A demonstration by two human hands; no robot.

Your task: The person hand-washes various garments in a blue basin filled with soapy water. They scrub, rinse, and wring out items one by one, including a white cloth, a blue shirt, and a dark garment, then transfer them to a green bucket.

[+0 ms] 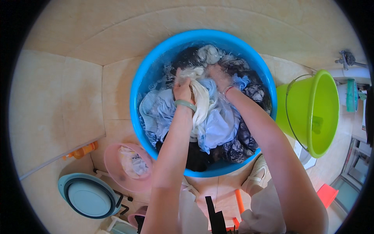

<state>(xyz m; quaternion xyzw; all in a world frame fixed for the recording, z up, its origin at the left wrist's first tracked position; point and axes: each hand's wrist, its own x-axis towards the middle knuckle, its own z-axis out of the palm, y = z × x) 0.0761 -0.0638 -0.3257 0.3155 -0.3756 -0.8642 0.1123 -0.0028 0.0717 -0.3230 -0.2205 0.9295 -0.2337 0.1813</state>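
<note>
A big round blue tub (136,78) holds water and a heap of wet laundry. My left hand (183,89), with a pale green bangle at the wrist, is closed around a twisted white garment (200,99) near the tub's middle. Just right of it, my right hand (219,78) is down in the splashing water among the clothes; its fingers are blurred and partly hidden. Light blue cloth (222,128) lies below and between my hands. Dark patterned clothes (255,91) fill the right side, and a greyish-white piece (210,54) lies at the far side.
A lime green bucket (286,107) with a wire handle lies tipped at the right. Left of my left forearm stands a pink basin (113,163) with light cloth inside. A grey-blue folding basin (64,191) is at lower left. A tap (344,60) juts from the right wall.
</note>
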